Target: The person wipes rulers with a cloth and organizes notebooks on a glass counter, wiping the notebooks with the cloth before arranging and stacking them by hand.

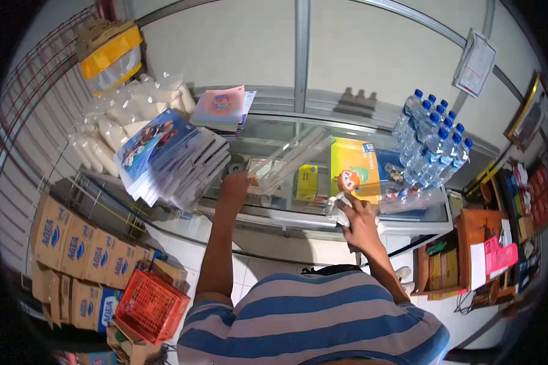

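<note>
Right hand (pixel 361 221) clutches white cloth (pixel 338 210) at desk's (pixel 429 228) front edge, beside yellow book's (pixel 349 159) near end; left hand (pixel 234 184) well leftward, grip unclear.

wht wad (pixel 337 212): matt, cloth/paper unclear | ctr top (pixel 263 145): glossy glass | btls (pixel 433 145): plastic, shiny | ctns (pixel 84 248): matt cardbd

Right hand (pixel 360 222) gripping white cloth (pixel 337 213) at glass counter (pixel 262 146).
</note>
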A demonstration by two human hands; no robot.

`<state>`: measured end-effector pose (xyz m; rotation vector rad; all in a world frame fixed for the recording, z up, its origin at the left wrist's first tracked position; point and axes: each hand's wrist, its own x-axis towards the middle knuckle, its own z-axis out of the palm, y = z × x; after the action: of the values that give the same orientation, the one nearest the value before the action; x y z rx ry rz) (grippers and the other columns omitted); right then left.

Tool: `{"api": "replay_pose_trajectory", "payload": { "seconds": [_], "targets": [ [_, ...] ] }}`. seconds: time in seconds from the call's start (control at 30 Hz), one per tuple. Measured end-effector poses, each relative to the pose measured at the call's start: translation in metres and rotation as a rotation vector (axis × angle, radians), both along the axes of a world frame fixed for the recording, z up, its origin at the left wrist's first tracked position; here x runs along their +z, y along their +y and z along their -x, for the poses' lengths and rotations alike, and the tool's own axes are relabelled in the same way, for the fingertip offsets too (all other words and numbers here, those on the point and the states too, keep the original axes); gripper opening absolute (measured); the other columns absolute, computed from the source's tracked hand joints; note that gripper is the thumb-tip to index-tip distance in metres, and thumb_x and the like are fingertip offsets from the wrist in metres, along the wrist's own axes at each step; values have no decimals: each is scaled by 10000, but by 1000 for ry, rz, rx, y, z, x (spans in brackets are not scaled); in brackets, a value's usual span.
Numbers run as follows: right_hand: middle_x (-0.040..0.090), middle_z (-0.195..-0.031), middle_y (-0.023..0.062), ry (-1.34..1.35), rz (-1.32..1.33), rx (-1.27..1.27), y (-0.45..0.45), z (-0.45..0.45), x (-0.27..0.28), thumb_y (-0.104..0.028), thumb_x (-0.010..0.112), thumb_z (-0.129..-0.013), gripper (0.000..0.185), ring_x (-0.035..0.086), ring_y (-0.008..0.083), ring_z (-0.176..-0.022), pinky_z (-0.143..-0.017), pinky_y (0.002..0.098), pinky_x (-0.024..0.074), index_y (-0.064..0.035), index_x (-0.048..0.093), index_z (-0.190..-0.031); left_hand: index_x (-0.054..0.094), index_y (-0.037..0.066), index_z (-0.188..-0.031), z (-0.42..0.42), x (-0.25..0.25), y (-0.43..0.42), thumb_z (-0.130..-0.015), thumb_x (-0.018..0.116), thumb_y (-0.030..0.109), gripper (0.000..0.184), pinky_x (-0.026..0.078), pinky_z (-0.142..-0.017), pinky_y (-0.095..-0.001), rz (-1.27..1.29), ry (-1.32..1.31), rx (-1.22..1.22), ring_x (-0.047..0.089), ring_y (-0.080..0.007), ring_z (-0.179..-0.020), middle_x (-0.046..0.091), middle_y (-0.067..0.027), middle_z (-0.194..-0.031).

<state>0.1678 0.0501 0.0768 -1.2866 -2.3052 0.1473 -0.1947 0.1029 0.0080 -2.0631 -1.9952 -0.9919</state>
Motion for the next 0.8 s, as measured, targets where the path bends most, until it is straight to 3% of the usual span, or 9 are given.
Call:
{"api": "replay_pose_trajectory", "payload": {
  "seconds": [0.13, 0.2, 0.3, 0.37, 0.47, 0.53, 0.63, 0.7, 0.8],
  "targets": [
    [530, -1301, 168, 7, 57, -132, 7, 5, -11, 6, 569, -649, 588, 524, 371, -1063, -910, 371, 435, -44, 574, -1235, 535, 36, -879, -19, 36, -11, -886, 556, 148, 114, 468, -560, -388, -158, -42, 18, 557, -260, -569, 587, -93, -700],
    [518, -1314, 166, 155, 129, -172, 7, -1, -15, 8, 578, -648, 609, 517, 376, -1053, -902, 375, 434, -53, 564, -1255, 542, 38, -888, -49, 56, -30, -909, 495, 100, 81, 467, -535, -337, 3, -768, -149, 549, -187, -511, 620, -93, -694],
    [504, -1328, 159, 452, 62, -242, 1, 5, -7, 22, 568, -651, 634, 498, 363, -1049, -906, 401, 426, -65, 553, -1279, 549, -13, -938, -84, 45, -45, -926, 455, 46, 111, 460, -475, -259, 183, -1059, -298, 561, -155, -511, 640, -114, -737],
    [503, -1324, 149, 460, -252, -122, -3, 23, 4, 34, 554, -673, 614, 491, 339, -1033, -896, 409, 421, -72, 554, -1278, 543, -37, -965, -106, 25, -58, -946, 460, 70, 136, 485, -484, -270, 246, -1365, -475, 571, -164, -519, 639, -133, -755],
    [428, -1404, 118, 194, -133, 142, -4, 44, -15, -19, 588, -670, 633, 477, 309, -1073, -894, 425, 401, -88, 531, -1297, 536, -37, -995, -118, 14, -73, -945, 444, 60, 143, 516, -504, -290, 327, -1239, -481, 580, -177, -524, 637, -153, -783],
    [432, -1388, 106, -22, -20, 41, -5, 54, -35, -61, 593, -699, 601, 482, 307, -1044, -869, 419, 418, -102, 521, -1294, 530, -40, -1003, -111, -3, -73, -927, 431, 45, 151, 513, -496, -296, 389, -1194, -506, 592, -180, -531, 638, -154, -766],
    [445, -1357, 110, 56, -106, -123, 11, 47, -42, -93, 596, -715, 562, 480, 316, -1012, -856, 415, 430, -107, 524, -1272, 543, -36, -1002, -100, -4, -80, -911, 408, 42, 180, 512, -511, -283, 323, -1085, -601, 605, -187, -533, 646, -149, -733],
    [455, -1342, 123, 38, 38, -213, 13, 36, -28, -110, 616, -710, 519, 478, 324, -999, -857, 416, 432, -90, 548, -1225, 577, -34, -980, -91, -1, -82, -936, 418, 92, 208, 497, -527, -275, 221, -641, -477, 606, -192, -522, 659, -142, -743],
    [475, -1312, 144, 106, -192, -233, 20, 23, -13, -82, 592, -714, 470, 479, 324, -996, -863, 417, 434, -70, 570, -1183, 615, -19, -963, -115, 29, -104, -964, 436, 142, 240, 504, -607, -319, 241, -452, -273, 632, -225, -614, 679, -133, -845]
  ]
}}
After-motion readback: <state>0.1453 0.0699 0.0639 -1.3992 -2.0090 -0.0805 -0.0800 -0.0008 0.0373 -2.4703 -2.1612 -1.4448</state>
